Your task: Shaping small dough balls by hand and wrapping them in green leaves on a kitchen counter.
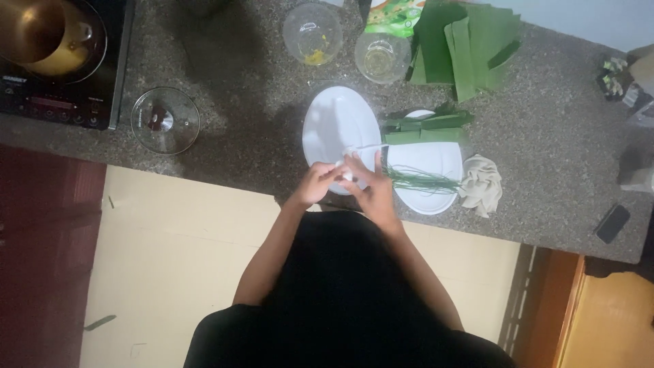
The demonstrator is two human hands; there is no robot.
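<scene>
Dark speckled stone counter (pixel 558 136) spans frame. Far left, black induction cooktop (pixel 65 102) carrying brass-coloured pot (pixel 48 34). Glass lid (pixel 165 120) lies just beside cooktop. Two clear glass bowls (pixel 312 33) (pixel 382 57) sit near back edge. Stack of cut green leaves (pixel 470 48) right of bowls. Crumpled beige cloth (pixel 481 184) nearer front. Dark phone (pixel 612 223) near front edge, far right.

counter (pixel 225 102): speckled grey stone | floor (pixel 170 259): pale cream | light: dim
</scene>
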